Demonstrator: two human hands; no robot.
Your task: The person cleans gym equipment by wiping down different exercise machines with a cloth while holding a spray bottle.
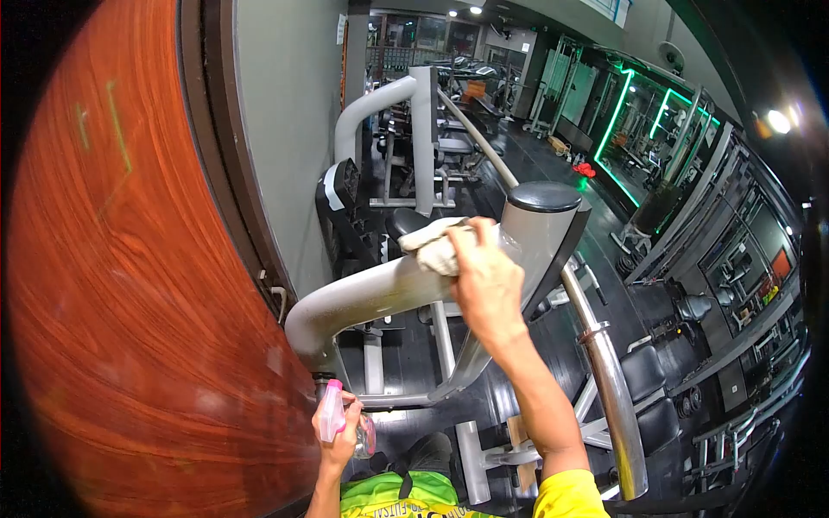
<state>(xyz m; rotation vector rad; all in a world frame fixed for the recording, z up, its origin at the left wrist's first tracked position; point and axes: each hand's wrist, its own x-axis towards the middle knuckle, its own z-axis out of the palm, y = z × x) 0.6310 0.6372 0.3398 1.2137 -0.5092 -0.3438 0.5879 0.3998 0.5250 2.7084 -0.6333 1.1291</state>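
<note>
My right hand [488, 281] presses a crumpled whitish cloth [438, 252] onto the top of a thick grey curved tube [363, 293], close to where the tube meets an upright post with a black cap [544, 197]. Lower down, my left hand [338, 429] is wrapped round a spray bottle with a pink and white head [332, 413]. The bottle's clear body shows partly behind the fingers, beside the lower end of the curved tube.
A glossy reddish wooden door [112, 285] and a grey wall [276, 129] stand at the left. A metal bar sleeve [615, 406] sticks out at the lower right. Benches, racks and a green-lit mirror [639, 129] lie beyond on the dark floor.
</note>
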